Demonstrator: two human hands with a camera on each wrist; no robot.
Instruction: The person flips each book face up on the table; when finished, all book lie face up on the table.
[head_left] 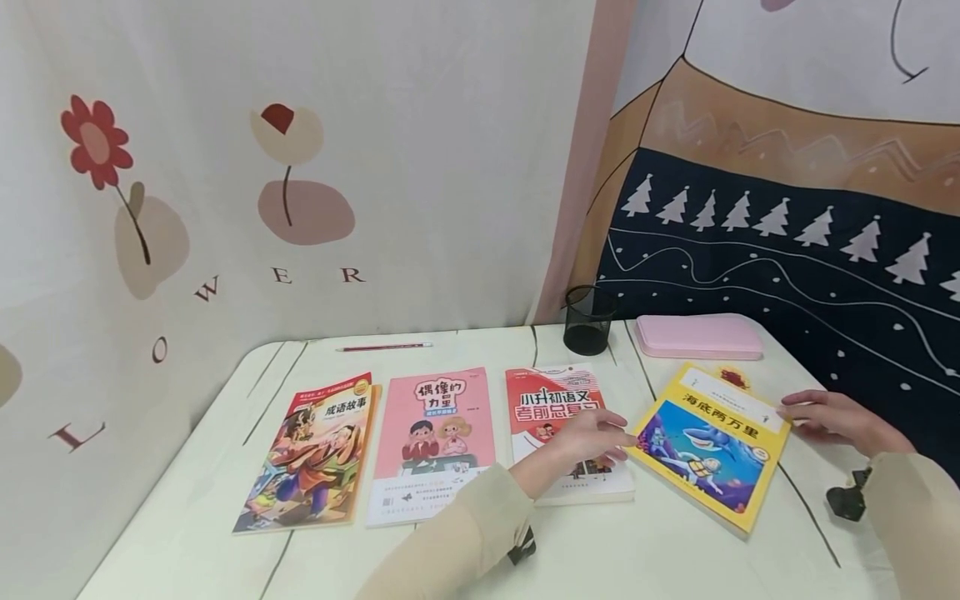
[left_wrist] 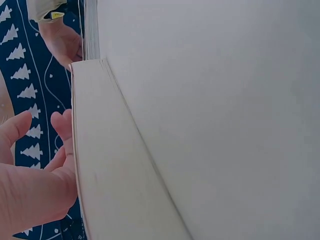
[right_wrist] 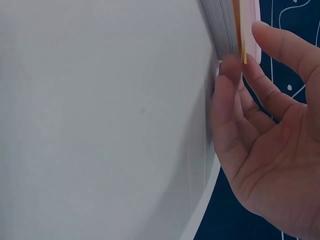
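Observation:
A yellow book (head_left: 705, 442) with an undersea cover lies tilted on the table between my hands. My left hand (head_left: 585, 440) reaches over a red-and-white book (head_left: 551, 392), its fingers loosely extended near the yellow book's left edge. In the left wrist view its thumb stands apart from the fingers, beside the pale page block (left_wrist: 120, 150) of a book. My right hand (head_left: 843, 421) is at the yellow book's upper right edge. The right wrist view shows its fingertips by the book's corner, with the thumb (right_wrist: 280, 42) spread away from them.
Left of these lie a pink book (head_left: 438, 417) and an orange-red storybook (head_left: 315, 454). Along the back are a pencil (head_left: 384, 347), a black mesh pen cup (head_left: 588, 321) and a pink case (head_left: 699, 336). Printed curtains (head_left: 450, 167) hang behind the table.

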